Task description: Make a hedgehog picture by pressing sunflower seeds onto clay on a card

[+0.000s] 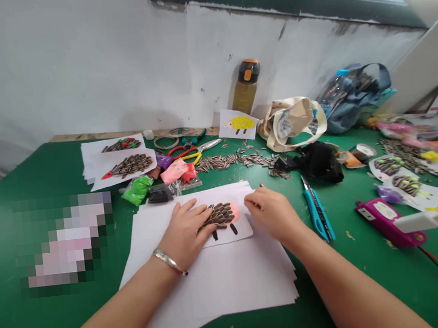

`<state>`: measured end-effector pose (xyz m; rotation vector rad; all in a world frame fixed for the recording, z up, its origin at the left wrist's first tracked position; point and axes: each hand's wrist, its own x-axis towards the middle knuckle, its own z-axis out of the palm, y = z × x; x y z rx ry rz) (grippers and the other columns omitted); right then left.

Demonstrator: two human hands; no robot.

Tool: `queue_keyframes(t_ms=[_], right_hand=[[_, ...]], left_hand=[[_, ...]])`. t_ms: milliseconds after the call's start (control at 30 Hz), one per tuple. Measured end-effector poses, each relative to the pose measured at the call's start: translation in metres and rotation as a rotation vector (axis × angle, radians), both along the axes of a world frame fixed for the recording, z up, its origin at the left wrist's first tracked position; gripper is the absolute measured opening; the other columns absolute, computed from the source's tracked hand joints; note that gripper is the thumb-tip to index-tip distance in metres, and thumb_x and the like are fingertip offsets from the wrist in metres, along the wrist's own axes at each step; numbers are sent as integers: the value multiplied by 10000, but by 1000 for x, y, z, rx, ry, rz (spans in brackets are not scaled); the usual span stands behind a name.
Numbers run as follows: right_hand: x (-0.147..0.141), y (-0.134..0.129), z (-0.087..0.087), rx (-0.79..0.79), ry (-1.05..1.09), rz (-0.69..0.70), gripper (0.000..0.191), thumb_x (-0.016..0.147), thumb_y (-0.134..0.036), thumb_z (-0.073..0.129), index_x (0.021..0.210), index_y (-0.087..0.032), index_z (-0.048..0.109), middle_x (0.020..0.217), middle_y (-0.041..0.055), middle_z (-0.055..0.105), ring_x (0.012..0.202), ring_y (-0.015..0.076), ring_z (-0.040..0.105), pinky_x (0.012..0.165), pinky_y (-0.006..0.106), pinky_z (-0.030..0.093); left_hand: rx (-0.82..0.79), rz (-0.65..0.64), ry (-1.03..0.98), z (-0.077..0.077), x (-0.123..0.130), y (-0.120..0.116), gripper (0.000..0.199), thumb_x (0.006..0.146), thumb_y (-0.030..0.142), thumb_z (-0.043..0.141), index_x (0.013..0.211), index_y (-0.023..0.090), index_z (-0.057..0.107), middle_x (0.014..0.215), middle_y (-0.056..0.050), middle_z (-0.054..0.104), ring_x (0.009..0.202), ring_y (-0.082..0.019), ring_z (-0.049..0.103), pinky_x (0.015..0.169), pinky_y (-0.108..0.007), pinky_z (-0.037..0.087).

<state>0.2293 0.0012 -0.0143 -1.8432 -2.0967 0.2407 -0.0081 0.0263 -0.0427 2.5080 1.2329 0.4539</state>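
A small white card (232, 237) lies on a stack of white paper (215, 279). On it is a hedgehog figure with a back of sunflower seeds (221, 214), a pink clay face (235, 212) and two black clay feet. My left hand (188, 224) rests flat over the card's left part, fingers spread, covering part of the seeds. Beside the pink face, at the card's right edge, my right hand (268, 208) is closed in a pinch. What its fingertips hold, if anything, is hidden.
Bagged clay (137, 189), pliers (190, 149) and loose sunflower seeds (219, 161) lie beyond the paper. A blue utility knife (318, 213) lies right of my right hand, near a magenta device (389, 221) with a cable. A bottle (245, 85) and cloth bag (293, 122) stand by the wall.
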Motion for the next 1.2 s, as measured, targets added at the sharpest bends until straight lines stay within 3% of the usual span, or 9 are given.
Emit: queue_keyframes(t_ms=[100, 200, 333, 533, 667, 867, 1067, 1200], right_hand=[[19, 8, -1, 27, 49, -136, 257, 877, -184, 463, 737, -211, 677, 703, 7, 566, 712, 145, 536, 670, 245, 365], [29, 13, -4, 39, 67, -179, 262, 859, -173, 455, 745, -211, 688, 716, 12, 586, 725, 150, 546, 655, 244, 362], [35, 16, -7, 72, 71, -204, 284, 857, -170, 433, 761, -207, 697, 766, 29, 626, 751, 158, 564, 694, 253, 389], [72, 22, -15, 187, 17, -375, 340, 868, -175, 410, 1001, -159, 722, 1004, 101, 691, 951, 218, 605, 864, 314, 431], [90, 29, -28, 139, -68, -409, 410, 838, -94, 371, 1089, -112, 695, 1087, 155, 674, 1031, 247, 599, 921, 349, 427], [74, 39, -35, 92, 54, -330, 399, 797, -108, 468, 1125, -185, 681, 1200, 123, 643, 1138, 235, 570, 974, 351, 436], [60, 36, -31, -18, 382, -140, 407, 814, -157, 439, 1119, -244, 696, 1272, 44, 631, 1179, 201, 565, 1028, 357, 416], [61, 30, -26, -8, 474, -254, 440, 808, -173, 423, 1168, -225, 672, 1217, 39, 663, 1106, 201, 608, 977, 344, 450]], left_hand=[[6, -6, -16, -1, 0, 0, 338, 913, 352, 506, 1212, 244, 621, 1243, -85, 643, 1284, -328, 441, 1070, -624, 262], [-2, 1, -18, -1, -1, 0, 352, 912, 366, 505, 1220, 234, 615, 1247, -92, 640, 1292, -328, 433, 1073, -622, 259], [-11, 0, -18, 0, -1, 0, 373, 915, 372, 495, 1240, 220, 596, 1256, -99, 636, 1296, -336, 431, 1064, -633, 269], [-25, 9, -15, 0, -1, 0, 386, 918, 387, 488, 1248, 215, 591, 1265, -98, 632, 1304, -342, 430, 1066, -639, 267], [-24, 9, -9, 1, -1, 0, 373, 914, 372, 489, 1225, 203, 604, 1262, -98, 632, 1307, -344, 422, 1067, -644, 258], [-32, 2, -5, 3, 0, 0, 365, 916, 376, 488, 1217, 209, 606, 1274, -93, 629, 1307, -348, 419, 1072, -641, 253], [-45, 6, -2, 4, 0, -1, 370, 917, 366, 487, 1232, 206, 598, 1275, -90, 627, 1309, -352, 415, 1073, -645, 248], [-33, 10, -5, 2, 0, -1, 370, 919, 367, 487, 1233, 207, 599, 1280, -90, 625, 1315, -351, 414, 1077, -645, 243]])
